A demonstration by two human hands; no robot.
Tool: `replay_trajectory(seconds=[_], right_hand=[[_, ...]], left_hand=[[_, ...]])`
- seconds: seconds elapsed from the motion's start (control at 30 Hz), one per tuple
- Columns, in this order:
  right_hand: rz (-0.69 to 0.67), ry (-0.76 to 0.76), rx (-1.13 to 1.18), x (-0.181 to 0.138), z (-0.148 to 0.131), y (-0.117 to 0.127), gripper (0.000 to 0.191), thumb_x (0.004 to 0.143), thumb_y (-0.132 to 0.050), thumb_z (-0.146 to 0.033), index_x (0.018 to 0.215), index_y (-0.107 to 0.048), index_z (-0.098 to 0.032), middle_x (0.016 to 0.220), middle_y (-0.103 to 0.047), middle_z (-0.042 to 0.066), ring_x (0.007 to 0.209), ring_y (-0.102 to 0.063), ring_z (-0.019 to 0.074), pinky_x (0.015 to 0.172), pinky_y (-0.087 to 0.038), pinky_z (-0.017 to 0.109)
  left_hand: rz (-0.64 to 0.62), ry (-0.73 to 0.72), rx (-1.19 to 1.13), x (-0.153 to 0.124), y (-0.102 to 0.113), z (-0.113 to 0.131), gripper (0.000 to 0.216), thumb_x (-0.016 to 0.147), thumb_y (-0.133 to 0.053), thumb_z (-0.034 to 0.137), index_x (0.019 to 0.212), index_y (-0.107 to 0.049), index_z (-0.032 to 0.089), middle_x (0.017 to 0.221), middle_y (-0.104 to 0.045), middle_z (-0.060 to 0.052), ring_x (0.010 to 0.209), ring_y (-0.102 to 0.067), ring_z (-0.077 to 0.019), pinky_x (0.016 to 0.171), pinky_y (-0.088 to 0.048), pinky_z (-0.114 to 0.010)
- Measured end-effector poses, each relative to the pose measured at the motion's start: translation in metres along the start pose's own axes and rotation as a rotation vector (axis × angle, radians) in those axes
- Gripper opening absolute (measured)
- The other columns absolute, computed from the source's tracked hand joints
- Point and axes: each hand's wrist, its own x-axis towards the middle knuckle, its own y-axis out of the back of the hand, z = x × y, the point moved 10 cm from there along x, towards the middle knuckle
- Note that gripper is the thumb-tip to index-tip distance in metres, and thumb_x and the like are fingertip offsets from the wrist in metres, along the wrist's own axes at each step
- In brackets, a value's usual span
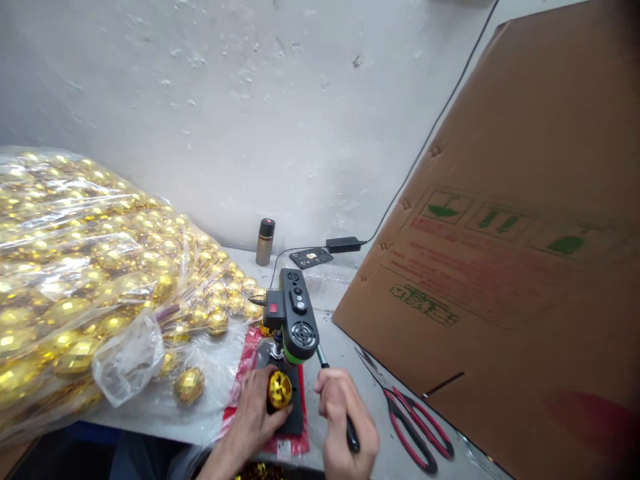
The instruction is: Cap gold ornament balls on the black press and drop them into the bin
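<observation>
My left hand [257,403] is closed round a shiny gold mirrored ball [279,389], its thumb and fingers on either side. The ball is over the dark base plate [296,417] of a small black bench press [299,317] with a green lower rim. Wrapped round the black grip of the press's lever [353,435] is my right hand [345,420]. The lever's metal rod runs up to the right side of the press head. Under the press lies a red plastic sheet [240,390]. Another gold ball is partly hidden behind the press.
A large clear plastic bag [125,230] of gold balls fills the left, with a loose ball [189,385] nearby. Red-handled scissors [415,427] lie right of my hand. A cardboard box [490,200] leans at right. Behind stand a bottle [265,241] and a power adapter [345,245].
</observation>
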Motion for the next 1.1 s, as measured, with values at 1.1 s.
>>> replay_trajectory(seconds=[1.1], right_hand=[[0.101,-0.042,0.013,0.023,-0.025,0.0,0.035,0.108,-0.044,-0.024,0.073,-0.052,-0.022,0.066,-0.049,-0.004,0.054,-0.046,0.0094,0.049,-0.038,0.021]], left_hand=[[0.156,0.419,-0.611,0.023,0.037,-0.029,0.072,0.08,-0.066,0.073,0.125,-0.064,0.017,0.13,-0.072,-0.016,0.129,-0.064,-0.035,0.113,-0.046,-0.048]])
